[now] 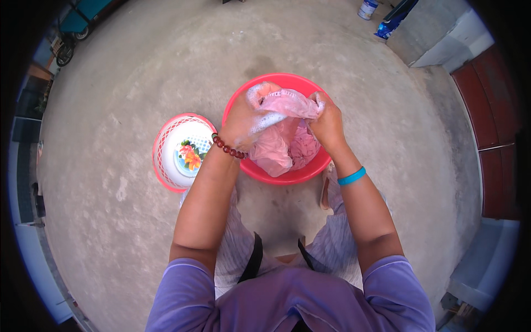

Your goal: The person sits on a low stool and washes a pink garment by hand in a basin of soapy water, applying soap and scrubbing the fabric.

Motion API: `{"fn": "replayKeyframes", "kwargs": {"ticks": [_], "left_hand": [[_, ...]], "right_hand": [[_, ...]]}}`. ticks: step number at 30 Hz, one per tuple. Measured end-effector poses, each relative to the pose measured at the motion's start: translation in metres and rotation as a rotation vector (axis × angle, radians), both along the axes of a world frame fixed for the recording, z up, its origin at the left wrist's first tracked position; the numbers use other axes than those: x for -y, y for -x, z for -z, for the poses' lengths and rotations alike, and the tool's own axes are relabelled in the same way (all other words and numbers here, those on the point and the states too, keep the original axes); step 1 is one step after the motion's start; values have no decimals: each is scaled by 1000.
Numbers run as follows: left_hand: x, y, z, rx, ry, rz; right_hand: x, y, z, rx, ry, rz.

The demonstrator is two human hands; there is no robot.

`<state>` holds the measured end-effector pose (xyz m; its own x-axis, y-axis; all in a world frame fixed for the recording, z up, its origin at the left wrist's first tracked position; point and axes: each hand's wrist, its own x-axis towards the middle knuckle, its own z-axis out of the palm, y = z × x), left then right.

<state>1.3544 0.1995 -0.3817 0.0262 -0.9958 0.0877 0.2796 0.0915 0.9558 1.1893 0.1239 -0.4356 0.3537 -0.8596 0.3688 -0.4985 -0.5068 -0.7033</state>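
Note:
Over a red plastic basin I hold a wet pink garment stretched between both hands. White suds cling to my left hand, which grips the cloth at its left end. My right hand pinches the other end near the basin's right rim, with foam around the thumb. Below the raised part, the rest of the pink fabric hangs bunched down into the basin. Whether it is one garment or more, I cannot tell. The basin's bottom is hidden by cloth and hands.
Left of the red basin, on the concrete floor, stands a white enamel-look basin with a red lattice rim and flower print. A can and a blue packet lie far off by a concrete block. Dark red doors line the right.

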Motion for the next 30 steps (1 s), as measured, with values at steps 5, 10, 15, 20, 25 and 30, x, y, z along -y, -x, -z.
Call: {"fn": "replayKeyframes", "kwargs": {"ticks": [5,10,15,20,25,30], "left_hand": [[-7,-27,-4,-1,82,-68],[-6,-39,1,173,50,-83],[-8,-47,2,489,20,-167],[-6,-47,1,839,89,-378],[-7,-48,-8,914,121,-368],[-5,-50,-3,975,74,-312]], "right_hand": [[22,37,20,-91,-21,133],[36,41,-24,-158,-58,80],[47,34,-54,5,-235,129],[52,38,-54,141,-326,62],[65,54,-73,-400,81,-7],[79,56,-73,-713,463,65]]}}
